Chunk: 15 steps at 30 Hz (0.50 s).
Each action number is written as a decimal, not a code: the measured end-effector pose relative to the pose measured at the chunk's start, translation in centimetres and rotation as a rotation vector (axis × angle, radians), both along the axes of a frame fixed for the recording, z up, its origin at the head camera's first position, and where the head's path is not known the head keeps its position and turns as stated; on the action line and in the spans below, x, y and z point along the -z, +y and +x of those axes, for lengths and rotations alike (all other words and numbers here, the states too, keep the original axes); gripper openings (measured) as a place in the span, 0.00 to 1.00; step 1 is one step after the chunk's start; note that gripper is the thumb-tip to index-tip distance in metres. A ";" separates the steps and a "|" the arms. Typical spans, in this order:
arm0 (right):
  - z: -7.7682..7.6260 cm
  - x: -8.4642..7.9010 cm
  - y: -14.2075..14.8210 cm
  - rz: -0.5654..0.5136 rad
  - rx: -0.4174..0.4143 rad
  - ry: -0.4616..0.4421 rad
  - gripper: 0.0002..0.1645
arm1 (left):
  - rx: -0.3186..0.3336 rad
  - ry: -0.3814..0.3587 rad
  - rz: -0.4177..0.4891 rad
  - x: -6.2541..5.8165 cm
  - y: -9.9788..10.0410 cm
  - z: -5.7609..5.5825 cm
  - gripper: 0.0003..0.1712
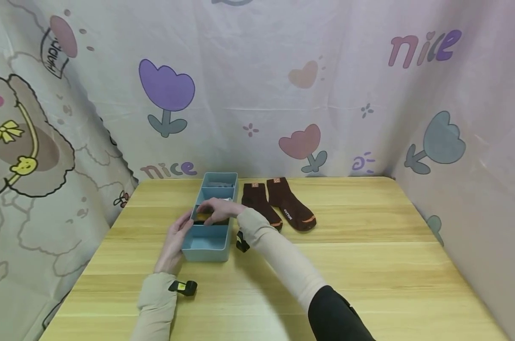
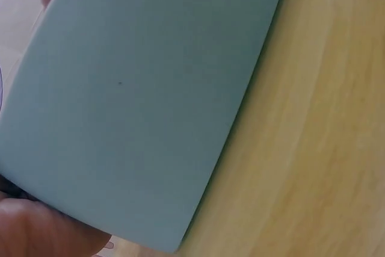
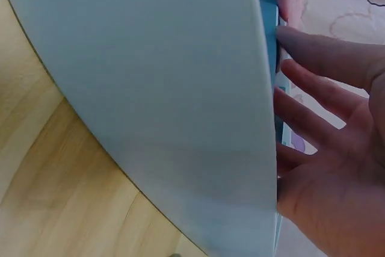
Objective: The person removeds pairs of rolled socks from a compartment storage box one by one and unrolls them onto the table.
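A pale fabric curtain printed with flowers, hearts and lettering (image 1: 240,97) hangs behind a light wooden bench (image 1: 389,265). On the bench stands a long, pale blue, four-compartment box (image 1: 205,256). Two dark brown socks with orange toe bands (image 1: 289,207) lie just right of it, seen only in the head view. The left hand (image 1: 172,241) rests along the box's left wall, its grip loose, fingers fairly straight. The right hand (image 1: 221,207) reaches over the second-nearest compartment, where a dark and yellow item (image 1: 217,222) lies. The right wrist view shows its fingers spread, but the wall hides their tips; whether that grip pinches anything cannot be told. The left wrist view alone reveals a tiny dark speck (image 2: 120,83) on the box's outer wall.
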State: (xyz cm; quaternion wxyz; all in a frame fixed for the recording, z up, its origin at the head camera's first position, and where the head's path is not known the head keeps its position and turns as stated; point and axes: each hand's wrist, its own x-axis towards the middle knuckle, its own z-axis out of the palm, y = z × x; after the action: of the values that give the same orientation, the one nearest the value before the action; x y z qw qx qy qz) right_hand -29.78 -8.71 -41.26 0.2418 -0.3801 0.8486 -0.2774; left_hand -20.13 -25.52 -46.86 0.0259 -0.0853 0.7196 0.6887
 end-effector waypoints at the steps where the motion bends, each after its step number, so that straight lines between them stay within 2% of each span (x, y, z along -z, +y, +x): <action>1: 0.0 0.0 -0.1 0.016 0.001 0.002 0.30 | 0.000 -0.003 -0.001 0.0 0.1 0.0 0.29; 5: -0.1 0.0 -0.5 0.058 -0.029 0.004 0.31 | 0.003 -0.005 -0.016 0.2 0.2 0.0 0.29; 9: -0.2 0.1 -0.9 0.064 -0.054 -0.040 0.33 | 0.001 0.008 -0.028 0.2 0.2 0.0 0.29; 15: -0.3 0.2 -1.1 0.101 -0.047 -0.078 0.36 | -0.004 0.023 -0.085 0.0 0.2 0.1 0.29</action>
State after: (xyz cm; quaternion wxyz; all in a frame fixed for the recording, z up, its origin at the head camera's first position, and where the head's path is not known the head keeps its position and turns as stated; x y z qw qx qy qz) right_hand -30.03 -9.86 -41.44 0.2999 -0.3763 0.8423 -0.2430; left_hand -20.04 -25.31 -46.89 0.0126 -0.0799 0.7483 0.6584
